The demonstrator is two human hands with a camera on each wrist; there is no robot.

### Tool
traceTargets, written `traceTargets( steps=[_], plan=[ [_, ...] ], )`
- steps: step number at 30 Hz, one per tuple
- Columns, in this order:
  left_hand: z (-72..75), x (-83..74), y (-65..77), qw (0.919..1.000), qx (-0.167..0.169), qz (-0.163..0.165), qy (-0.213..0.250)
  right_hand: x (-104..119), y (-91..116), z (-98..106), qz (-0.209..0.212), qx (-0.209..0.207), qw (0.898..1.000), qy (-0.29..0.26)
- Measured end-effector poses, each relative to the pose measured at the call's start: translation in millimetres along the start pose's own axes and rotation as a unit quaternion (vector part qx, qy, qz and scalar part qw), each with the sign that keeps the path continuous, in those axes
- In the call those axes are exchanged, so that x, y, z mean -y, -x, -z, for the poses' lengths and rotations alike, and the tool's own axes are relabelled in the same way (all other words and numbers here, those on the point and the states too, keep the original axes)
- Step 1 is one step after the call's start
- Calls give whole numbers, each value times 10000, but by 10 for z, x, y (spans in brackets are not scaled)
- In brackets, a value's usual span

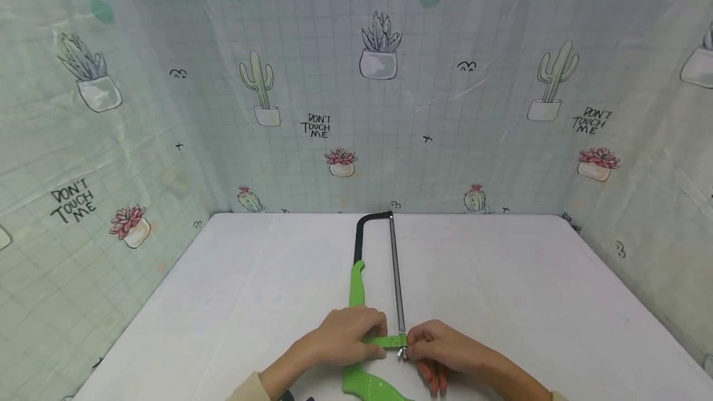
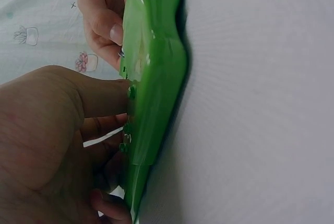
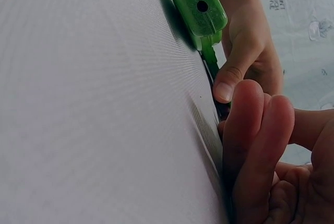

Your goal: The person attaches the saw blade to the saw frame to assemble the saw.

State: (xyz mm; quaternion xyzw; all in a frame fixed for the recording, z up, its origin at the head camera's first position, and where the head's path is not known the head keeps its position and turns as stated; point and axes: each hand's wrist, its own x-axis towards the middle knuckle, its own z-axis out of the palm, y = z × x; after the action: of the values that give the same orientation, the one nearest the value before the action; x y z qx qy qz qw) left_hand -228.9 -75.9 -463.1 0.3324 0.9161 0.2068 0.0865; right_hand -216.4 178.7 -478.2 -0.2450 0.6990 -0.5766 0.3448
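Note:
A hacksaw (image 1: 372,385) with a green handle and a black front bow (image 1: 359,240) lies on the white table. Its grey blade (image 1: 397,277) runs along the right side, up to the far table edge. My left hand (image 1: 346,336) grips the green frame, with thumb and fingers about the short crosspiece (image 1: 390,341). At the near end of the blade, the thumb and forefinger of my right hand (image 1: 442,350) pinch the silver wing nut (image 1: 403,354), partly covering it. In the left wrist view the green handle (image 2: 162,62) stands between the left hand (image 2: 47,130) and the tabletop.
The white tabletop (image 1: 518,277) spreads around the saw. A patterned cloth (image 1: 312,79) with cactus drawings hangs behind the table and at both sides. Small dark things (image 1: 286,396), too cut off to identify, show at the bottom edge left of the handle.

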Motion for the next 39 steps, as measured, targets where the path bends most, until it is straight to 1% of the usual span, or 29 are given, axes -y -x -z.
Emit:
traceTargets(
  steps=[6, 13, 20, 26, 29, 32, 39],
  plan=[
    [2, 7, -22, 10000, 26, -32, 18, 18, 8, 26, -26, 74, 10000, -55],
    [18, 10, -51, 10000, 38, 1, -27, 32, 4, 35, -122, -109, 9998, 67],
    [25, -19, -33, 9999, 133, 28, 17, 3, 35, 50, -117, 125, 9998, -125],
    [58, -34, -32, 9996, 177, 54, 191, 13, 66, 67, -180, 119, 9997, -149],
    [76, -27, -29, 9990, 165, 117, 404, 18, 61, 71, -143, 124, 9997, -182],
    [99, -24, -30, 9969, 114, 132, 761, 18, 56, 81, -139, 108, 9997, -185],
    [185, -1, -45, 9870, -20, 8, 1607, 15, 71, 119, -342, -122, 9990, -273]
  ],
)
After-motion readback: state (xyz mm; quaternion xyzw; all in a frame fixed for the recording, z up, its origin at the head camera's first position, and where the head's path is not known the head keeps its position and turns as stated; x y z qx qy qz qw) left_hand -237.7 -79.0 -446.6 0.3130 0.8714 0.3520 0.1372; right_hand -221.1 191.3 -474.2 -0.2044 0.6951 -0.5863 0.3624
